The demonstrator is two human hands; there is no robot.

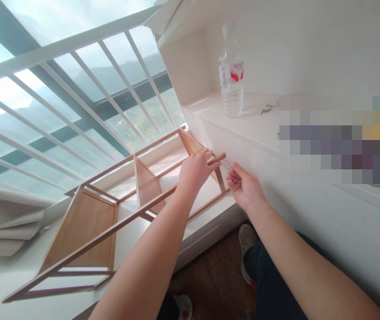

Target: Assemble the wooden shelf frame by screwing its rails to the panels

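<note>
- I see the shelf frame [110, 213] lying on its side on the white sill [6, 278], its long rails running from the lower left up toward the white ledge [253, 129].
- My left hand [195, 169] wraps the upper end of the frame's near rail, fingers curled shut over the wood, thumb side toward the rail tip [221, 156].
- The rail tip projects just past the left hand's fingers, pointing toward the ledge face.
- My right hand [245, 186] sits just beside the rail tip, on the side away from the frame.
- The right hand's fingers are pinched together on a thin pale rod [226, 165]; I cannot tell what kind of tool or part it is.
- The rod's far end meets or nearly meets the rail tip; I cannot tell whether they touch.
- A clear water bottle [232, 71] stands upright on the ledge, above and well apart from the frame.
- A few small metal fasteners [266, 108] lie on the ledge just beside the bottle.
- Window bars [76, 98] run behind the frame.
- A shoe [247, 242] rests on the dark wood floor [216, 275] below the frame's upper end.
</note>
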